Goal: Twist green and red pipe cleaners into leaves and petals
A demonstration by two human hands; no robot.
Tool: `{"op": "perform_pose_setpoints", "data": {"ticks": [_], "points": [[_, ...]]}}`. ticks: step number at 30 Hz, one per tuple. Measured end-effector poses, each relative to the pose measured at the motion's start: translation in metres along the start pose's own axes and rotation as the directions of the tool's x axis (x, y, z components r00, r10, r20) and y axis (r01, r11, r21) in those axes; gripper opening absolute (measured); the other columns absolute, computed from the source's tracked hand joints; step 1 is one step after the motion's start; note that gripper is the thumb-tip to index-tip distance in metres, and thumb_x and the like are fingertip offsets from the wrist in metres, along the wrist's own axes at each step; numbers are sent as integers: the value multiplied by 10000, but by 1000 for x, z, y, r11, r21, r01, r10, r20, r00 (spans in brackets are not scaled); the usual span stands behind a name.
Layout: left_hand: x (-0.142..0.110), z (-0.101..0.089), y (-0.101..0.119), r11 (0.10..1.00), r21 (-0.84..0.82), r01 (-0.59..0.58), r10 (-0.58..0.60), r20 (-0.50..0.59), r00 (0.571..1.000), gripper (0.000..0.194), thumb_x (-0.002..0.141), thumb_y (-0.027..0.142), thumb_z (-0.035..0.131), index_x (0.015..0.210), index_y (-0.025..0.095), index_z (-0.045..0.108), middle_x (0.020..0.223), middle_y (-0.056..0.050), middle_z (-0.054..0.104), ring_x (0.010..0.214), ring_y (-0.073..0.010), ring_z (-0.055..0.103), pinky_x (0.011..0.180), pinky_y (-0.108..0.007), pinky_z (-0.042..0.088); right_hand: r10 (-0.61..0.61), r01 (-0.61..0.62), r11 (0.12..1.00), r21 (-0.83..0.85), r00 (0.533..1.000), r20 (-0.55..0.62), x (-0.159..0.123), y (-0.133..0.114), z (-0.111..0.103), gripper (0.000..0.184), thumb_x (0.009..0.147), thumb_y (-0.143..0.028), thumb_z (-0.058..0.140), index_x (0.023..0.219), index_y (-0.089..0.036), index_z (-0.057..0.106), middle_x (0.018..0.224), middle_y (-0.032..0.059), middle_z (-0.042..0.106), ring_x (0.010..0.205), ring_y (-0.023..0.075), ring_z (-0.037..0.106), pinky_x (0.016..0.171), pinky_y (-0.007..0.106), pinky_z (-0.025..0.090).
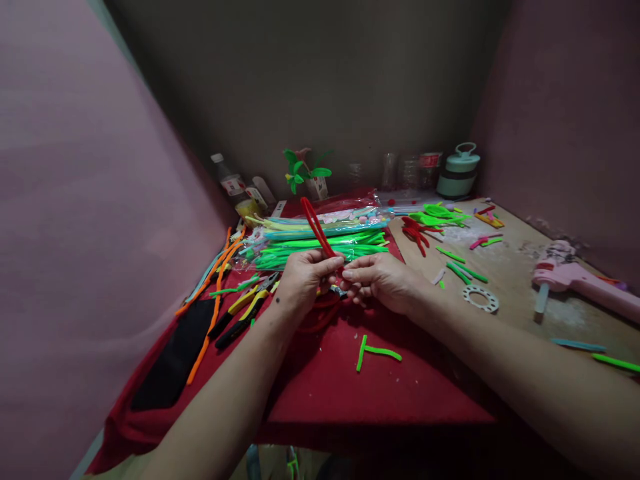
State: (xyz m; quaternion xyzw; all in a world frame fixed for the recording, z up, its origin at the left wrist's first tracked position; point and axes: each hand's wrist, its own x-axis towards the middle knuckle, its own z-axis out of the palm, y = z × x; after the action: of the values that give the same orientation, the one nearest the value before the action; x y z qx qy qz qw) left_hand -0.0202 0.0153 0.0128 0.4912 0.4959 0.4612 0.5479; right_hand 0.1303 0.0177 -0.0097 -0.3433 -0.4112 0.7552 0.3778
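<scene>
A red pipe cleaner (316,225), bent into a narrow upright loop, is pinched between the thumb and fingers of my left hand (303,283). Close against it on the right, my right hand (383,280) has thumb and forefinger pressed together at the lower part of the same red pipe cleaner. The exact spot the right fingertips grip is partly hidden. More red pipe cleaner (320,320) hangs below my hands above the red cloth (390,393). Behind them lie bundles of green pipe cleaners (367,248) in clear plastic.
Yellow-black pliers (243,307), a black flat object (173,353) and orange pipe cleaners (213,320) lie left. At right are a pink glue gun (575,277), a white ring with holes (481,299) and green pieces (465,270). A bottle (231,180) and teal container (459,172) stand behind.
</scene>
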Motion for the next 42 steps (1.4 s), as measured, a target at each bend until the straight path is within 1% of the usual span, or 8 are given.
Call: {"op": "perform_pose_setpoints", "data": {"ticks": [6, 10, 13, 18, 22, 29, 35, 42], "points": [[0, 1, -2, 999, -13, -34, 34, 33, 999, 274, 615, 281, 742, 832, 128, 677, 524, 18, 585, 400, -47, 466, 386, -160, 308, -2, 1, 999, -36, 999, -33, 0, 0, 1, 75, 730, -132, 604, 661, -116, 581, 639, 57, 642, 444, 97, 549, 416, 213, 398], [0, 1, 0, 997, -44, -59, 60, 9, 998, 270, 641, 357, 725, 774, 131, 660, 489, 31, 544, 385, -47, 440, 380, -170, 304, -7, 5, 999, -49, 999, -31, 1, 1, 0, 110, 701, -156, 631, 624, -130, 556, 601, 47, 631, 433, 96, 536, 408, 212, 377], [1, 0, 0, 995, -78, -59, 57, -30, 998, 254, 622, 337, 741, 731, 132, 638, 476, 43, 516, 381, -44, 424, 386, -174, 307, -11, 9, 998, -55, 999, -43, 0, 1, 1, 113, 674, -163, 640, 612, -137, 550, 592, 45, 628, 430, 96, 521, 403, 218, 361], [0, 2, -2, 999, -37, -31, 31, 11, 999, 250, 642, 328, 729, 642, 124, 586, 446, 51, 465, 363, -26, 369, 372, -170, 228, -93, 90, 995, -44, 991, -95, 0, 2, 2, 115, 608, -172, 690, 649, -138, 588, 520, -10, 567, 420, 75, 468, 431, 223, 355], [-3, 4, -3, 999, 5, -36, 36, 29, 999, 263, 653, 339, 717, 617, 134, 556, 432, 62, 439, 342, -25, 330, 359, -183, 199, -96, 89, 994, -66, 987, -125, 2, 3, 0, 162, 562, -200, 722, 622, -133, 587, 490, -25, 541, 405, 69, 441, 426, 227, 330], [-2, 5, -4, 1000, -5, -29, 29, 41, 999, 274, 659, 343, 714, 610, 142, 534, 436, 63, 440, 341, -27, 332, 358, -184, 199, -117, 112, 992, -62, 989, -89, 3, 5, 0, 178, 563, -245, 735, 593, -135, 597, 481, -20, 544, 407, 73, 448, 430, 232, 319], [-2, 5, -5, 999, -21, -27, 28, 36, 999, 295, 658, 332, 720, 585, 144, 506, 431, 64, 435, 345, -27, 337, 358, -179, 216, -62, 62, 998, 5, 996, -64, 6, 8, -3, 147, 586, -235, 715, 653, -137, 628, 566, 24, 618, 448, 105, 516, 443, 245, 359], [-1, 5, -9, 997, -65, -34, 38, 61, 997, 238, 655, 309, 727, 645, 130, 569, 484, 38, 493, 385, -39, 408, 387, -175, 278, -14, 18, 998, 58, 998, -67, 4, 2, 0, 99, 572, -162, 693, 585, -134, 599, 563, 22, 622, 458, 90, 514, 456, 230, 370]]}}
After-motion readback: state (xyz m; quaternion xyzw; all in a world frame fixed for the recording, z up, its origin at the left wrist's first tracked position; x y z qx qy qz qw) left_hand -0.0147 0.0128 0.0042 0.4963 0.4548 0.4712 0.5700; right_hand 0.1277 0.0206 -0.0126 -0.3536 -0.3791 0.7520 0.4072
